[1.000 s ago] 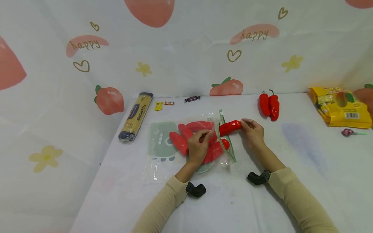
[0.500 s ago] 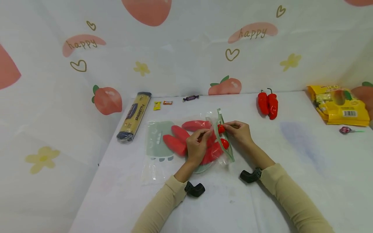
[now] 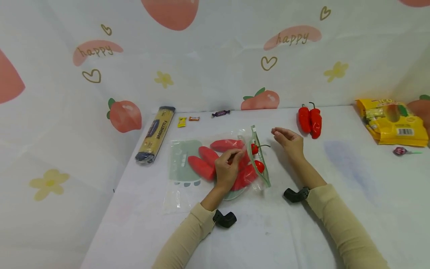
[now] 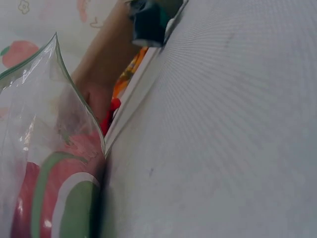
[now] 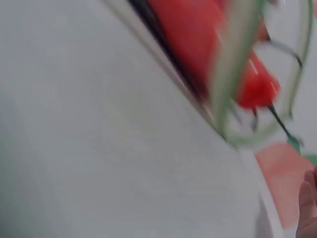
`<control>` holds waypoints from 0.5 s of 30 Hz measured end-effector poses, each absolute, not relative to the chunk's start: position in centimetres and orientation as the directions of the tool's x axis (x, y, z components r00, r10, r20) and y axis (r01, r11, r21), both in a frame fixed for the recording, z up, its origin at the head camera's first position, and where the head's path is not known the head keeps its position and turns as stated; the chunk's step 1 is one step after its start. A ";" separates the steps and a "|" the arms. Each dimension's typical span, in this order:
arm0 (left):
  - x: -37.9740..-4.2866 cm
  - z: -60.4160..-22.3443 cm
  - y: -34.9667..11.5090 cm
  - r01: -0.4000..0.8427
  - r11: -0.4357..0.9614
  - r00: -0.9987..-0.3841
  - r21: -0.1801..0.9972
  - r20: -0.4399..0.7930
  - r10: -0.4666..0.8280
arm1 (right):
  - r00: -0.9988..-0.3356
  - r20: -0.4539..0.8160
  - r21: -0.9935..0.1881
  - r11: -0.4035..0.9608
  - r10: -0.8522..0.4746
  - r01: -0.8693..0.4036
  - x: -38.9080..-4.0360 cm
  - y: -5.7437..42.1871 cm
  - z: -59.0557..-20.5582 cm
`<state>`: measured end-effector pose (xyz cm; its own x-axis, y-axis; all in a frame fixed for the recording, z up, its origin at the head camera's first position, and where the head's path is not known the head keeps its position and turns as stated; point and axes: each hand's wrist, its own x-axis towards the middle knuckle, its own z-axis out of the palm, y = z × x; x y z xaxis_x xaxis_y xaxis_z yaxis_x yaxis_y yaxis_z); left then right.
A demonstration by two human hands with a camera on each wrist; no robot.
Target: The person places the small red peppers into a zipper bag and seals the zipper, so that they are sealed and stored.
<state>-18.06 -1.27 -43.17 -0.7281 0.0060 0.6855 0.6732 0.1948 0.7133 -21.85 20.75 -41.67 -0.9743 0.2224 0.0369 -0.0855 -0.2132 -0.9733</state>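
A clear zip bag with a green-edged mouth lies on the table, holding several red peppers. My left hand pinches the bag's upper film near the mouth, which gapes to the right. Just inside the opening is a red pepper whose dark stem pokes out; a second pepper end shows below it. My right hand hovers right of the mouth, holding nothing, fingers loosely bent. The bag's open mouth also shows in the left wrist view, while the right wrist view is blurred.
Two red peppers lie together at the back right. Farther right are a yellow packet and a lollipop. A spaghetti pack lies at the left, with small wrapped candies and a purple-wrapped candy along the back.
My right hand has pushed the pepper leftward into the bag's mouth, let it go and drawn back up and right. The left hand keeps its pinch on the bag.
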 end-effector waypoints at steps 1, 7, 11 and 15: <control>-18.1 -43.2 -1.3 0.676 0.195 -0.726 0.711 0.688 0.006 | -0.968 0.039 -0.965 -0.241 0.248 -0.101 -22.3 21.4 -41.4; -18.0 -43.3 -1.3 0.673 0.211 -0.727 0.709 0.686 0.017 | -0.887 0.017 -0.965 -0.224 0.461 -0.135 -25.7 26.3 -39.4; -18.0 -43.3 -1.4 0.675 0.208 -0.725 0.708 0.688 0.009 | -0.870 -0.004 -0.998 -0.059 0.492 -0.029 -27.5 28.8 -38.8; -18.0 -43.3 -1.4 0.679 0.209 -0.721 0.703 0.693 0.008 | -0.876 -0.054 -0.995 0.048 0.480 0.088 -28.4 29.9 -39.1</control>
<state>-18.00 -1.35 -43.30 -0.7206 0.0083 0.6933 0.6793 0.2090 0.7035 -28.45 29.86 -39.14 -0.8758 0.4796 -0.0543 0.0880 0.0482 -0.9950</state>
